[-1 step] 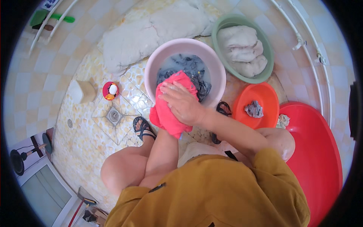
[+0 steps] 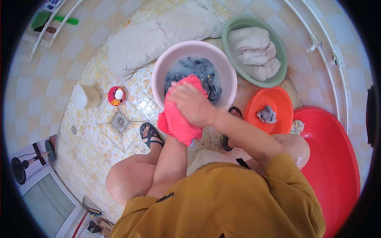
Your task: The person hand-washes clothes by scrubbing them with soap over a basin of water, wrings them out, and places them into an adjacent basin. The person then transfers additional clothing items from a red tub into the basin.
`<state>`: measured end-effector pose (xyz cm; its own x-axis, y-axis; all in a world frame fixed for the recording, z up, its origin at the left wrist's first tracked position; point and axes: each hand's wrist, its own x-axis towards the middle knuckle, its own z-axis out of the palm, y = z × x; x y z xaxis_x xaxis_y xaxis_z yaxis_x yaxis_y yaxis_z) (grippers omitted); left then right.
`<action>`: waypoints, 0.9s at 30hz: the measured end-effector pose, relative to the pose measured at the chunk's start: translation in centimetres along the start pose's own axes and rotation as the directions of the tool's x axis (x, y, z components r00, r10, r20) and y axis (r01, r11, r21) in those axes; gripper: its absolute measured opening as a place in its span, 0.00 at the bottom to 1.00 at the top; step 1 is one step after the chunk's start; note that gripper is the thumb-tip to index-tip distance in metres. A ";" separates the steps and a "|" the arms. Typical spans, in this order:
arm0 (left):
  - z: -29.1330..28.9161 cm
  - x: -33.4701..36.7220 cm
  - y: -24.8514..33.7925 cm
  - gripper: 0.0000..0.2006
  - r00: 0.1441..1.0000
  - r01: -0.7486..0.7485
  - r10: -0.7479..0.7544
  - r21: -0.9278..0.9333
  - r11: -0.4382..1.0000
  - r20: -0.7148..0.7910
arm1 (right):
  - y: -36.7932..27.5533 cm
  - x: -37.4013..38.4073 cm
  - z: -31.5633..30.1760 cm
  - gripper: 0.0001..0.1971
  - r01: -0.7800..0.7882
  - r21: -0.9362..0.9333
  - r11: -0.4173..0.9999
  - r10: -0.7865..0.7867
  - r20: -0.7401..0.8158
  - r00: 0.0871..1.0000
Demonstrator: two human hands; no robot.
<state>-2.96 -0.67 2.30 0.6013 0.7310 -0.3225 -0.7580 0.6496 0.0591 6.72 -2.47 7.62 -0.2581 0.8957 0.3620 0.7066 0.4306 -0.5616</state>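
Note:
A pinkish-red cloth (image 2: 178, 125) is bunched at the near rim of a pale pink basin (image 2: 230, 85). My right hand (image 2: 192, 105) lies across the top of the cloth, its fingers stretched out and slightly smeared by motion. From below, my left forearm (image 2: 174, 156) runs up under the cloth, which hides my left hand and its fingers. Cloudy water (image 2: 180, 63) fills part of the basin, and dark patterned fabric (image 2: 210, 85) soaks in it. The cloth's far end hangs over that fabric.
A green basin (image 2: 283, 63) holds folded white padding; more white padding (image 2: 158, 35) lies on the tiles. To the right stand an orange basin (image 2: 287, 103) with a grey rag (image 2: 267, 115) and a red tub (image 2: 329, 166). Leftward are a floor drain (image 2: 120, 122) and a small red dish (image 2: 112, 99).
My right hand has shifted slightly over the red cloth and is more blurred now. The cloth has creased and shifted a little beneath it. The basins have not moved.

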 end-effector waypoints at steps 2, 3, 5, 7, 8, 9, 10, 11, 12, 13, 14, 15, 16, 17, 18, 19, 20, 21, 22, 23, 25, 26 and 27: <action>-0.2 0.2 -0.3 0.12 1.000 0.009 -0.010 0.018 1.000 0.003 | 3.3 1.1 -0.3 0.14 -0.129 0.012 0.992 0.129 0.046 0.991; -0.2 0.3 -0.2 0.12 1.000 0.010 -0.010 0.024 1.000 0.000 | 5.2 1.3 0.4 0.14 -0.256 0.116 0.960 0.262 -0.039 0.964; -0.6 0.5 -0.1 0.12 1.000 0.015 -0.015 0.046 0.999 -0.003 | 6.9 1.2 0.4 0.14 -0.487 0.454 0.746 0.512 0.077 0.856; -1.0 1.0 0.0 0.12 1.000 0.023 -0.023 0.063 0.998 -0.005 | 8.7 0.2 0.3 0.15 -0.626 0.686 0.371 0.661 0.279 0.697; -1.1 1.0 0.2 0.12 1.000 0.023 -0.023 0.075 0.997 -0.008 | 9.5 -0.6 0.3 0.14 -0.682 0.656 0.325 0.686 0.333 0.647; -1.4 1.2 0.3 0.12 1.000 0.025 -0.025 0.086 0.996 -0.008 | 10.2 -1.5 0.1 0.14 -0.734 0.621 0.277 0.707 0.386 0.593; -1.6 1.3 0.6 0.13 1.000 0.023 -0.022 0.097 0.995 -0.012 | 10.2 -1.9 -0.3 0.14 -0.733 0.621 0.276 0.703 0.390 0.595; -1.9 1.5 0.7 0.13 1.000 0.022 -0.021 0.106 0.994 -0.014 | 9.8 -2.4 -1.0 0.14 -0.746 0.642 0.176 0.743 0.411 0.528; -2.1 1.6 0.9 0.13 1.000 0.024 -0.022 0.111 0.994 -0.018 | 9.2 -2.8 -1.7 0.14 -0.749 0.658 0.074 0.775 0.435 0.459; -2.2 1.6 0.9 0.13 1.000 0.026 -0.023 0.114 0.993 -0.020 | 8.6 -3.0 -2.7 0.15 -0.685 0.728 -0.027 0.749 0.468 0.469; -2.2 1.6 1.1 0.13 0.999 0.027 -0.024 0.120 0.992 -0.023 | 7.7 -2.9 -2.9 0.15 -0.686 0.727 -0.028 0.746 0.472 0.470; -2.2 1.5 1.1 0.13 0.999 0.026 -0.023 0.121 0.992 -0.027 | 6.9 -2.8 -3.0 0.14 -0.639 0.761 -0.111 0.637 0.548 0.542; -2.0 1.3 1.0 0.13 0.999 0.028 -0.025 0.122 0.992 -0.028 | 6.3 -2.8 -3.0 0.13 -0.595 0.778 -0.201 0.518 0.600 0.610; -1.7 1.3 1.0 0.14 0.999 0.034 -0.031 0.122 0.992 -0.029 | 6.3 -3.1 -2.7 0.13 -0.596 0.777 -0.202 0.518 0.601 0.608; -1.6 1.4 0.9 0.14 0.999 0.036 -0.033 0.126 0.991 -0.028 | 6.3 -3.6 -2.2 0.13 -0.543 0.793 -0.276 0.529 0.597 0.604; -1.5 1.3 1.1 0.14 0.999 0.033 -0.029 0.134 0.990 -0.031 | 6.2 -3.5 -2.0 0.13 -0.486 0.802 -0.346 0.533 0.595 0.602; -1.3 1.5 1.1 0.14 0.999 0.033 -0.029 0.141 0.989 -0.035 | 5.9 -3.3 -1.7 0.13 -0.489 0.801 -0.346 0.528 0.597 0.604; -1.4 1.4 1.2 0.14 0.999 0.035 -0.030 0.146 0.989 -0.037 | 5.5 -2.9 -1.5 0.12 -0.525 0.812 -0.254 0.633 0.550 0.545; -1.3 1.4 1.2 0.14 0.999 0.035 -0.028 0.163 0.986 -0.044 | 5.1 -2.6 -1.4 0.11 -0.566 0.808 -0.162 0.730 0.484 0.482; -1.3 1.5 1.2 0.15 0.998 0.040 -0.031 0.180 0.983 -0.051 | 5.5 -2.7 -1.7 0.11 -0.567 0.808 -0.161 0.730 0.484 0.483; -1.2 2.0 1.3 0.15 0.997 0.046 -0.030 0.236 0.971 -0.071 | 6.8 -3.1 -2.8 0.11 -0.355 0.927 -0.119 0.806 0.299 0.511; -1.4 2.4 1.3 0.15 0.996 0.049 -0.026 0.274 0.960 -0.086 | 6.2 -2.5 -3.7 0.11 -0.358 0.926 -0.118 0.803 0.301 0.515; -1.7 2.9 1.5 0.15 0.994 0.054 -0.020 0.325 0.944 -0.104 | 5.3 -1.9 -5.2 0.12 -0.257 0.951 -0.171 0.784 0.290 0.549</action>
<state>-2.73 2.06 -0.15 0.5869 0.6918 -0.4205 -0.6012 0.7203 0.3460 14.35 -2.51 7.80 0.2214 0.8613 -0.4573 -0.6813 -0.1989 -0.7045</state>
